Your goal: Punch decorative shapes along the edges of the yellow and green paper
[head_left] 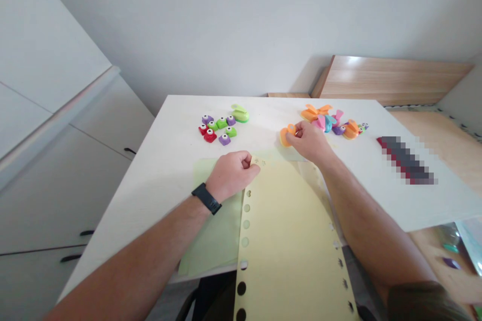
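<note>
My left hand (235, 173) pinches the far left corner of a pale yellow sheet of paper (286, 241). Shaped holes run down both long sides of that sheet, and its near end hangs past the table's front edge. My right hand (309, 141) has its fingers closed on an orange craft punch (286, 136) that rests on the table beyond the sheet. Beneath the yellow sheet, to the left, lies pale green paper (214, 230). A dark watch (207, 198) is on my left wrist.
Several small red, green and purple craft punches (221, 123) stand at the back left, beside a larger green punch (240, 114). More coloured punches (327, 121) are heaped at the back right. A blurred dark object (406, 160) lies on the white table's (158, 160) right side.
</note>
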{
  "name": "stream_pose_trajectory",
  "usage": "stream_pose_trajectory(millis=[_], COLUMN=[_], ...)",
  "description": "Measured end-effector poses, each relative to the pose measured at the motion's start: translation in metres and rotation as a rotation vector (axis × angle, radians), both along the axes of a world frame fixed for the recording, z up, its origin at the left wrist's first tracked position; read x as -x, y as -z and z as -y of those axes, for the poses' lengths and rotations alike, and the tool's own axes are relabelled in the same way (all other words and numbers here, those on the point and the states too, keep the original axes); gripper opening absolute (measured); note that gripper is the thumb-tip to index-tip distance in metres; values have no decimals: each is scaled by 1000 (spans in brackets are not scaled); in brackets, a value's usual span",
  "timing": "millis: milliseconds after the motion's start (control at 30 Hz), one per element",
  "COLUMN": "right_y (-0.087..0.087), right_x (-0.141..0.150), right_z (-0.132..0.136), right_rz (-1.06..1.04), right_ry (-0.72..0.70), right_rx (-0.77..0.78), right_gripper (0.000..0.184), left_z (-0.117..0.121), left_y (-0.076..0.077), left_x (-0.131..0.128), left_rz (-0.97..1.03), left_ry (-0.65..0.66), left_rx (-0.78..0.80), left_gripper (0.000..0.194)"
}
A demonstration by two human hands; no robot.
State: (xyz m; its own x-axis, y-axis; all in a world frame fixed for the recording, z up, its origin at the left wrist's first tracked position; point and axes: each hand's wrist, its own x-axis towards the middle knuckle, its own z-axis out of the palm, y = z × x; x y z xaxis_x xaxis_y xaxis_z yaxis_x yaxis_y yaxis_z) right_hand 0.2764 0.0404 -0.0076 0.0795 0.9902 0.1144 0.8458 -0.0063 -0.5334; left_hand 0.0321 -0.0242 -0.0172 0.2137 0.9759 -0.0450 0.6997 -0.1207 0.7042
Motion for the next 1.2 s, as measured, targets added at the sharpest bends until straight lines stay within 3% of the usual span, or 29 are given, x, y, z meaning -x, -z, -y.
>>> stream_pose_trajectory(millis=[233,367,467,567,667,800,1200], right_y=[6,2,-4,-6,-4,-1,-1], right_x=[-1,1,7,13,17,18,22], right_z=[-6,1,10,17,19,17,19], right_rz=[0,1,-1,34,121,175,150], right_ry=[25,32,-132,-396,-510,-534,-553], right_rx=[55,-92,-159,-41,54,99,47], right_gripper=[38,42,30,21,24,24,11], left_z=[0,0,0,0,0,0,-1], left_y=[-2,-2,-2,-1,-1,-2,1], left_x=[-2,-1,-1,0,-1,-1,0], left_rz=[-13,-16,-10,0,-5,-10,-19], left_ry=[-10,-11,-3,-1,-6,-6,-11], left_rx=[2,4,12,9,2,1,-5], left_gripper=[14,16,17,17,16,16,16])
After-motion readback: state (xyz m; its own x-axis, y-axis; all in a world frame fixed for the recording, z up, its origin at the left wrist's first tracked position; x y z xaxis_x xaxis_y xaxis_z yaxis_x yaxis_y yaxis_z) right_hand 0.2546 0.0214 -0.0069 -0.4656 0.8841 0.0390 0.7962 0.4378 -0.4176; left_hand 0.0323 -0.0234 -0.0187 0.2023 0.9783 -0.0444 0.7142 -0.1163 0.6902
